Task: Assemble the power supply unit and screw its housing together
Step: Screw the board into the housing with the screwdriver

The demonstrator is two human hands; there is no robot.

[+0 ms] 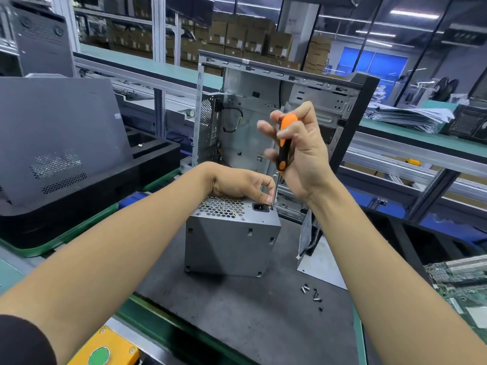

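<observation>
PSU (232,243) stands on end on the dark table (237,312), vent grille + power socket face up, just in front of the open PC case (263,114). Sheet-steel box: I judge it stiff, fairly heavy for its bulk, won't flex under driver load. Painted sides look slick, edges prob. sharp, so best hold = flat press on top or grip across corners, fingers kept out of the grille.

My left hand (237,184) rests on the top face near the socket, thumb + forefinger pinched at the screw by the driver tip, steadying it. Screw itself too small to see clearly.

My right hand (297,151) wraps the screwdriver (284,143) handle (orange/black), shaft near vertical, tip at the top corner hole. Fingers partly loose, look mid-twist — cannot confirm.

Spare screws (313,293) lie loose on table, right of PSU, near a metal plate (321,267). Circuit board (463,280) at far right edge.

Risk: tip cam-out, screw drops through the grille.
</observation>
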